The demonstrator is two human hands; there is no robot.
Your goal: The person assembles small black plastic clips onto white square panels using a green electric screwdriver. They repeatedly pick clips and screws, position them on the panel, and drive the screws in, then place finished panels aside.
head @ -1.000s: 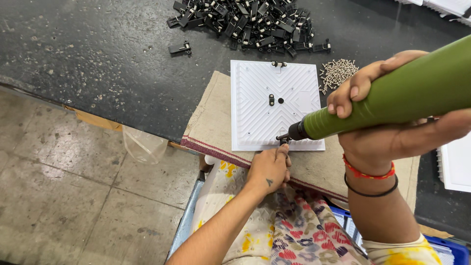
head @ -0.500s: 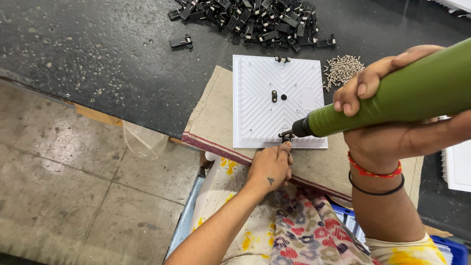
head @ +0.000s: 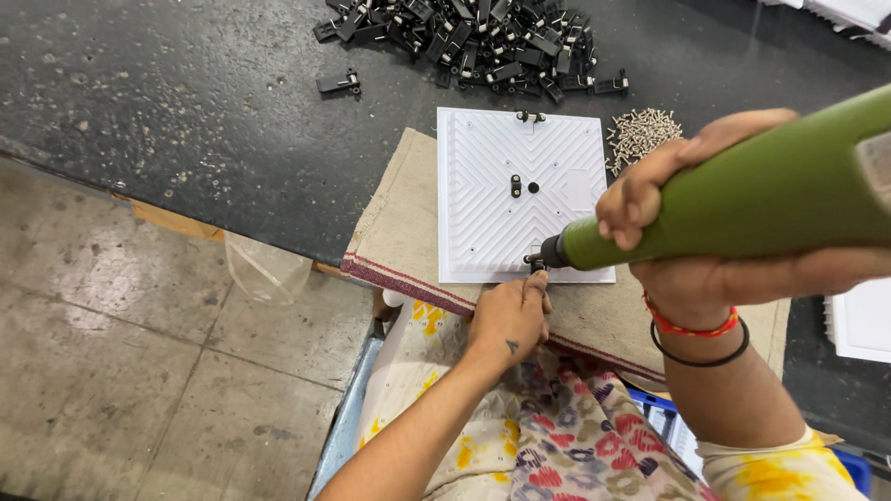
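Observation:
A white square ribbed panel (head: 501, 186) lies on a beige cloth (head: 399, 223) at the edge of a dark worktable. My right hand (head: 705, 232) grips a green electric screwdriver (head: 742, 199), its black tip pressed on a small black clip (head: 535, 263) at the panel's near edge. My left hand (head: 509, 320) pinches that clip with its fingertips, steadying it under the tip. Another black clip (head: 516, 186) sits near the panel's centre beside a hole, and one more (head: 531, 117) at the far edge.
A heap of black clips (head: 483, 37) lies at the back of the dark table (head: 186, 111), with one stray clip (head: 338, 82) to its left. A pile of small screws (head: 640, 130) sits right of the panel. Another white panel (head: 858, 320) shows at the right edge. Concrete floor lies left.
The view has shifted slightly. The screwdriver tip stays on the clip at the panel's near edge, and my left hand keeps holding it.

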